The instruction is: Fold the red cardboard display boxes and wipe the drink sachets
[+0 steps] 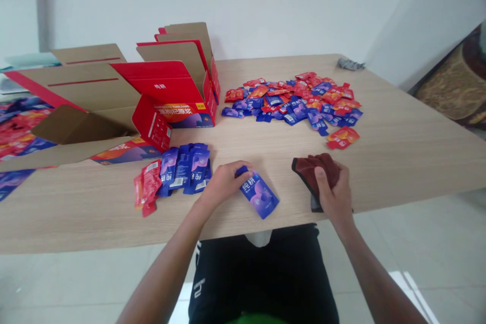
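Note:
My left hand is closed on the top end of a blue pouch, which slants down to the right just above or on the tabletop. My right hand grips a bunched brown cloth with a black edge. Left of my left hand, several blue pouches lie in an overlapping row. Beside them are red pouches, partly stacked. Farther back spreads a mixed heap of red and blue pouches, with one red pouch at its near edge.
Open red cardboard boxes stand at the back left, flaps raised. A nearer open box lies left of them, with more pouches past it. A grey crumpled item rests at the table's far right corner. A wall rises behind.

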A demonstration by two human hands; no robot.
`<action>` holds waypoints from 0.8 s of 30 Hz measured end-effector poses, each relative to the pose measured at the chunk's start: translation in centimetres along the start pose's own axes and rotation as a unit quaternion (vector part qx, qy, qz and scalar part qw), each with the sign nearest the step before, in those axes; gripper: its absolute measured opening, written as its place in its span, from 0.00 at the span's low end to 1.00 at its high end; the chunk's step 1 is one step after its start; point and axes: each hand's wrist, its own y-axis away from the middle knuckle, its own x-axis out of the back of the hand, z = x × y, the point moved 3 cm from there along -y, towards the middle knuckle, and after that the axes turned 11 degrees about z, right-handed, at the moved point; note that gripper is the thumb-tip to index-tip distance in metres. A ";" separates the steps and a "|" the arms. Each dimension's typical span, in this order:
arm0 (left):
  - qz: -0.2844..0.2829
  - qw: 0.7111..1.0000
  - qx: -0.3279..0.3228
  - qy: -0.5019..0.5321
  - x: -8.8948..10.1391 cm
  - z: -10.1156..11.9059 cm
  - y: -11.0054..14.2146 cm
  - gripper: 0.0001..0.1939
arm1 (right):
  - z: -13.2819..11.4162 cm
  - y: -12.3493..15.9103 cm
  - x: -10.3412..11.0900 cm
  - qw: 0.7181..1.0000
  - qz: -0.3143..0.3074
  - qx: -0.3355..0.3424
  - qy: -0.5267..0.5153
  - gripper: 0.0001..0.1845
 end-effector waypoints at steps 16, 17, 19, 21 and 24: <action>0.031 0.964 -0.158 -0.211 -6.3 5.3 10.5 0.26 | 0.3 -0.1 0.0 1.000 0.010 -0.002 -0.021 0.36; 0.031 0.961 -0.169 -0.217 -6.1 5.1 10.8 0.24 | 0.3 -0.1 0.0 1.000 0.008 -0.003 -0.016 0.36; 0.041 0.954 -0.190 -0.230 -5.5 4.7 11.3 0.22 | 0.3 -0.1 0.0 1.000 0.000 -0.002 0.001 0.36; 0.059 0.947 -0.208 -0.239 -5.1 4.4 11.9 0.20 | -0.1 -0.2 -0.1 1.000 -0.009 0.016 0.016 0.36; 0.078 0.941 -0.231 -0.237 -5.0 3.8 12.9 0.20 | -2.4 0.1 -0.5 0.994 -0.026 0.106 0.013 0.30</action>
